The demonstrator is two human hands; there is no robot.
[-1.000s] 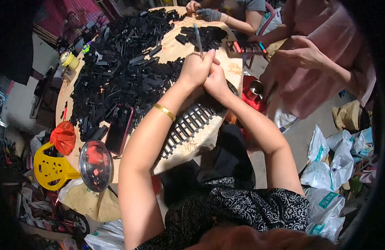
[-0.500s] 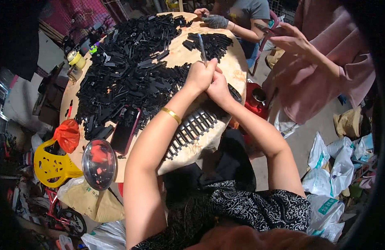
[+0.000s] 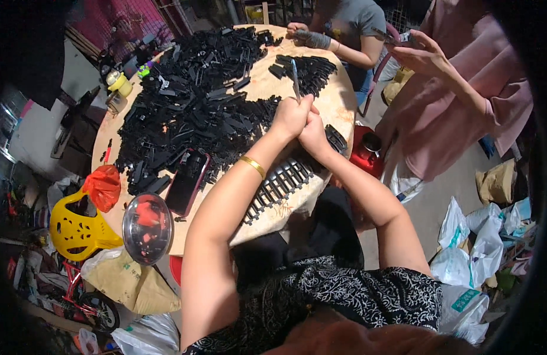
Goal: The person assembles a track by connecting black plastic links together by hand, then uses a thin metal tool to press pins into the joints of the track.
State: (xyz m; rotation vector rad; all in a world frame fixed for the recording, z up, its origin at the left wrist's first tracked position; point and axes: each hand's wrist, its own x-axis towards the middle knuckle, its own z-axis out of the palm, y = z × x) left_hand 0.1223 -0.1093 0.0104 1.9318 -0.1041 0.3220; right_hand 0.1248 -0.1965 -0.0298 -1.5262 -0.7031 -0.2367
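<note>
My left hand [image 3: 291, 117] and my right hand [image 3: 314, 134] are closed and pressed together over the table. A slim pen [image 3: 295, 77] with a pale blue upper end sticks up from the top of my left hand. What lies inside my right hand is hidden. Under my forearms runs a row of black plastic parts [image 3: 279, 186], laid side by side along the near table edge. A few more black parts [image 3: 335, 138] lie just right of my right hand. Beyond the pen is a fanned group of similar black pieces [image 3: 312, 74].
A large heap of black parts [image 3: 190, 100] covers much of the round table [image 3: 193, 234]. A phone [image 3: 187, 183], clear lidded bowl [image 3: 147, 229] and red bag [image 3: 103, 187] sit at left. A gloved co-worker's hand [image 3: 312, 39] works opposite; another person's hand [image 3: 421, 56] holds a phone at right.
The whole view has shifted a little, so the table sits lower and further right. My hands stay closed together with the pen upright.
</note>
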